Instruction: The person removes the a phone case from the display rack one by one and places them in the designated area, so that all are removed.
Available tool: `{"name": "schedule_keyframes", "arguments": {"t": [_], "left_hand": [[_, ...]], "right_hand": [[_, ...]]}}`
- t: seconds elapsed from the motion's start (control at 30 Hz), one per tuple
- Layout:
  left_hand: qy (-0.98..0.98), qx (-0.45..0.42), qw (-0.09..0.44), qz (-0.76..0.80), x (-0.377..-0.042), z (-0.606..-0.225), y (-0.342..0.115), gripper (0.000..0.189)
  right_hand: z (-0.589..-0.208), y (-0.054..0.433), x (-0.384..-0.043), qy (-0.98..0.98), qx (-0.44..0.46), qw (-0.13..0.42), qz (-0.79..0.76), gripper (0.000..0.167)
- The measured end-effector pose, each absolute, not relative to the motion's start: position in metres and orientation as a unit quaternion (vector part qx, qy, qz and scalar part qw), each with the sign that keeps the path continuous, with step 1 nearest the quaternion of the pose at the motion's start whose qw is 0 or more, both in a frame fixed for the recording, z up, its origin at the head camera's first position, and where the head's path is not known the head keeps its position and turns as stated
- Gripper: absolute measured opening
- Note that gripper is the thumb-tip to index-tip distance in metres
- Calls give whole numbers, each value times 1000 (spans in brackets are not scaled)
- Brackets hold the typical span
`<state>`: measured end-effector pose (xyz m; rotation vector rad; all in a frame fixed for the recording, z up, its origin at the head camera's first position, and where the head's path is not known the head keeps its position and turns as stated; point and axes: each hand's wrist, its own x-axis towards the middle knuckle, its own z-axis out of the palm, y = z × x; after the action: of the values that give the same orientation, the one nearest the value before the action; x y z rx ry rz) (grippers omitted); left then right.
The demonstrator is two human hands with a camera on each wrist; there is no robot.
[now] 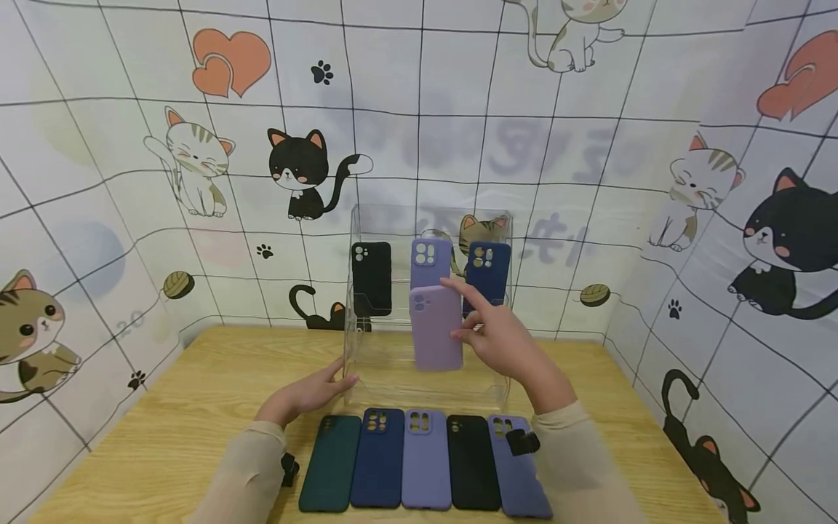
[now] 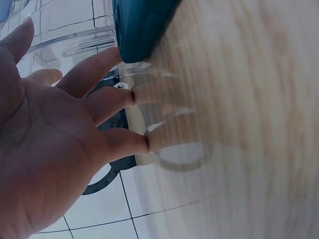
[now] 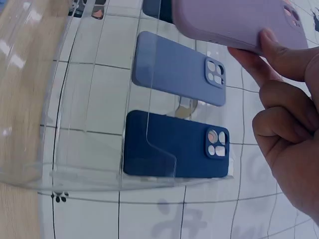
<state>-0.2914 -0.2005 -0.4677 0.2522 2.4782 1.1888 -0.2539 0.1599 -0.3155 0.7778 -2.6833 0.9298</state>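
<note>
Near the centre of the head view, a pale lilac phone case [image 1: 435, 335] stands almost upright in my right hand [image 1: 507, 342], its camera cut-out at the upper left. My hand comes in from its lower right, wrist bent up and knuckles raised. I pinch the case by its right side: index finger stretched out to the top edge, thumb lower down on the right edge. The gap between thumb and finger is only as wide as the grip needs; the right wrist view shows my other fingers curled in toward the palm.

Left of centre, my left hand [image 1: 308, 397] reaches low to the bottom left corner of a clear rack [image 1: 425, 393]. Its fingers are spread and fairly straight, wrapped around nothing, and seem to touch the rack; how hard they press I cannot tell.

Behind the lilac case, the rack's upper part holds a black case [image 1: 372, 280] at left, a periwinkle case [image 1: 428, 260] partly covered in the middle, and a navy case [image 1: 494, 266] at right, partly behind my right hand.

Along the bottom of the frame, between my cream sleeves [image 1: 242, 466], five cases lie side by side on a wooden table [image 1: 196, 407]: dark green [image 1: 330, 466], navy, lavender, black and blue-violet. Cat-printed cloth [image 1: 393, 145] fills the background.
</note>
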Motion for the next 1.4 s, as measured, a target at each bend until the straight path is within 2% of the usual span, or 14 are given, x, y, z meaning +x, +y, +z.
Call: {"name": "schedule_keyframes", "arguments": {"t": [0.17,0.4,0.6,0.97,1.17,1.4], "left_hand": [[882,91,189,422,-292,-467,-201,85],[885,85,188,417,-292,-466,-203,95],[887,84,186,414,-293,-467,-204,95],[884,99,184,417,-295,-466,-200,89],[885,92,186,418,-294,-467,-201,88],[882,92,189,422,-294,-469,-200,86]], "right_hand": [[-322,182,-234,-909,259,75,319,85],[-334,215,-220,-909,226,20,350,86],[-352,256,-223,-910,211,-9,357,87],[-387,329,-221,-894,180,-125,391,92],[-401,352,-226,-892,166,-187,376,92],[-420,364,-225,-884,149,-216,387,92]]}}
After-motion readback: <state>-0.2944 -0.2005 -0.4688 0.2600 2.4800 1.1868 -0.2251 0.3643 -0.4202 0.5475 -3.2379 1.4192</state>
